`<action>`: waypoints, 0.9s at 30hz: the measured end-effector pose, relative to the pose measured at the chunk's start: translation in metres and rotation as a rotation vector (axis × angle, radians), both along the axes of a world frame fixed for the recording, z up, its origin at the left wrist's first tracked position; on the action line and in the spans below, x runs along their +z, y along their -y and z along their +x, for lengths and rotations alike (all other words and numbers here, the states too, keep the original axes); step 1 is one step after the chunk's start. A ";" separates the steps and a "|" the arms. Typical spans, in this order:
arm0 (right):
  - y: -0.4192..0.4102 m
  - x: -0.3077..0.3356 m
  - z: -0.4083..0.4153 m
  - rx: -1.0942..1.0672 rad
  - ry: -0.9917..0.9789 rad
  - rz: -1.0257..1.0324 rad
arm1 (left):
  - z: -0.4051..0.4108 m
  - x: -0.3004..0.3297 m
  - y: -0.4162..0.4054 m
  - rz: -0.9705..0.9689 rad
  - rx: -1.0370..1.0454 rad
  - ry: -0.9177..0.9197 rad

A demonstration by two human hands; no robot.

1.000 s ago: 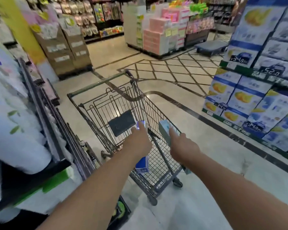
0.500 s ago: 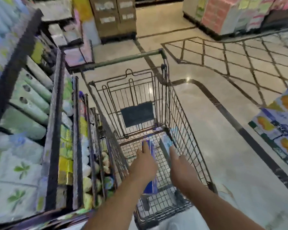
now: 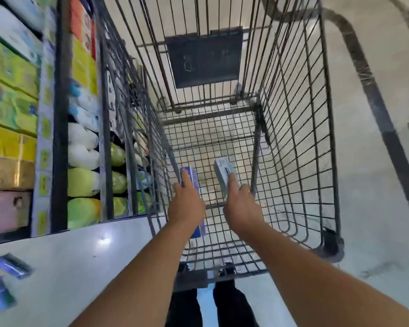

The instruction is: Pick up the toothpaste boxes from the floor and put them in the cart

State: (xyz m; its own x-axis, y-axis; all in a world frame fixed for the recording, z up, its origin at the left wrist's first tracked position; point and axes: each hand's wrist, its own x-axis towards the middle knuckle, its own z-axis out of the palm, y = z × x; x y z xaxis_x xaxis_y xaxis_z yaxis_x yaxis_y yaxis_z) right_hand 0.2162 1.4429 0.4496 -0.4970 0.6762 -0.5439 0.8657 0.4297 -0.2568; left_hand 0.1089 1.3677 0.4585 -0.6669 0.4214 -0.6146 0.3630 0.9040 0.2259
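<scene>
Deep inside wire cart [image 3: 293,114]: blue box [image 3: 189,177] in left grip [image 3: 185,205], pale box [image 3: 223,172] in right grip [image 3: 241,210].

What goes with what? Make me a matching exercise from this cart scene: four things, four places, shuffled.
Things
1. blue toothpaste box
2. pale toothpaste box
3. dark panel
4. loose blue boxes

Places
A. in the right hand
B. on the white surface, lower left
C. in the left hand
D. on the far end wall of the cart

Pairs: 1-C, 2-A, 3-D, 4-B
</scene>
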 end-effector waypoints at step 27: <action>0.036 -0.090 -0.025 0.012 -0.118 -0.518 | 0.018 -0.087 0.007 -0.014 0.514 0.084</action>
State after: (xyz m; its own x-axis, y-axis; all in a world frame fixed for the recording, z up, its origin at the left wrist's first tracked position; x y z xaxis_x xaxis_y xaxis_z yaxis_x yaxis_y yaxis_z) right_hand 0.1913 1.4074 0.3595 -0.5811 0.3275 -0.7450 0.8138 0.2300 -0.5336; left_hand 0.1274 1.3603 0.3719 -0.7337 0.0437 -0.6781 -0.1476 0.9639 0.2217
